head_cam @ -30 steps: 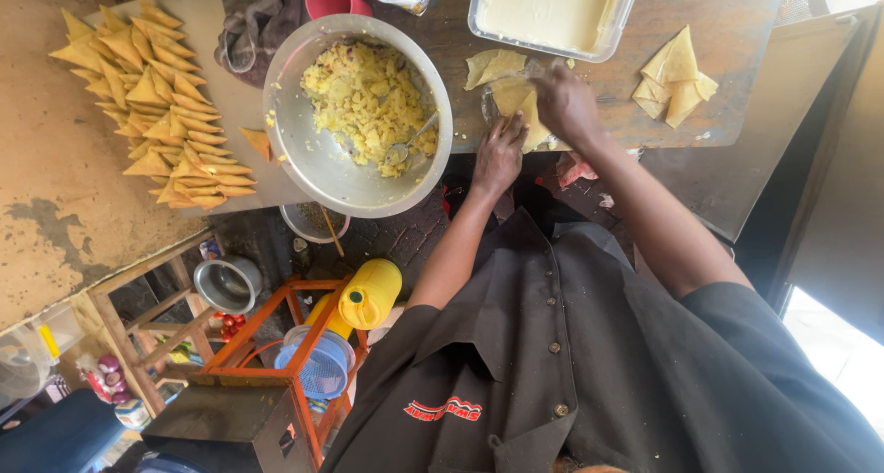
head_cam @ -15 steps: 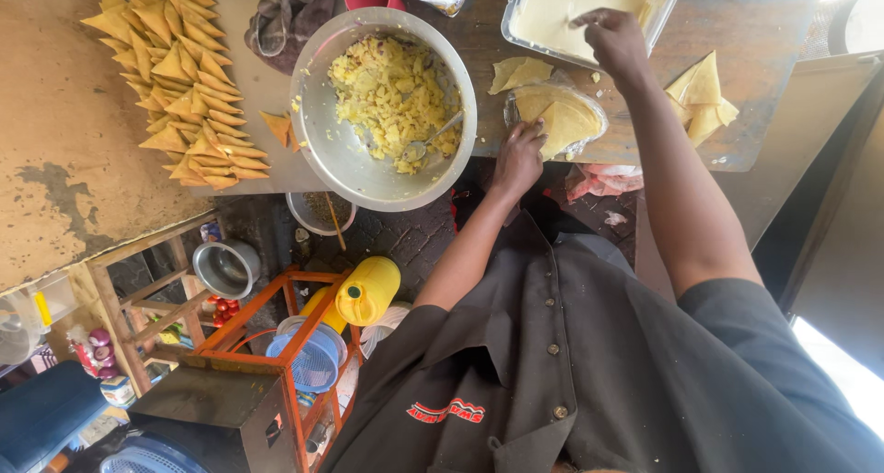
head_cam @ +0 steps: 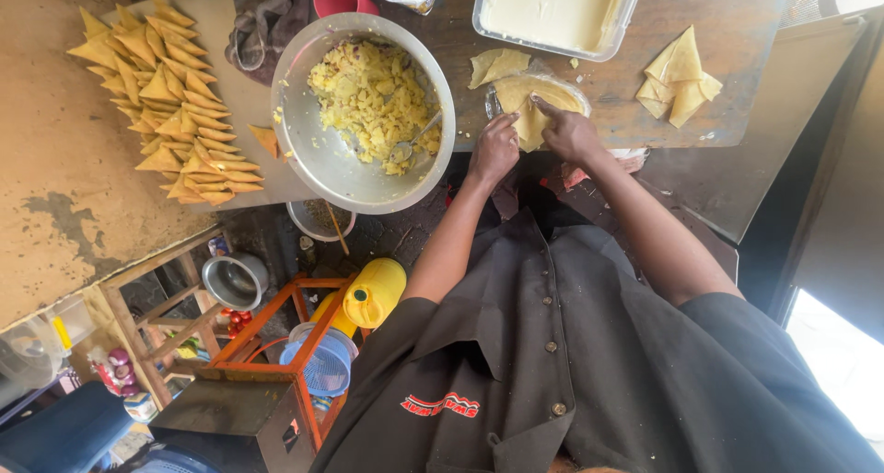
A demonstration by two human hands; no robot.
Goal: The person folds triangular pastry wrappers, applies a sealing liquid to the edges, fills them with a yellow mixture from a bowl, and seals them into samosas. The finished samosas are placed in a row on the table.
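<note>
Both my hands rest on a pale yellow pastry sheet (head_cam: 543, 95) lying on a small clear plate (head_cam: 582, 90) at the table's near edge. My left hand (head_cam: 494, 147) presses its lower left part with the fingertips. My right hand (head_cam: 568, 130) touches the sheet's middle with an extended finger. A large metal bowl (head_cam: 313, 151) of yellow mashed filling with a spoon (head_cam: 412, 140) stands just left of my left hand. A loose pastry piece (head_cam: 498, 64) lies behind the plate.
A pile of folded triangular pastries (head_cam: 170, 105) covers the left board. A clear tray of pale paste (head_cam: 552, 8) sits at the back, folded pastry sheets (head_cam: 680, 75) to the right. Below the table are a yellow jug (head_cam: 373, 291), a metal pot (head_cam: 235, 280) and an orange rack (head_cam: 276, 344).
My right hand came back from the paste tray at the rear down onto the pastry sheet. My left hand stayed at the sheet's edge.
</note>
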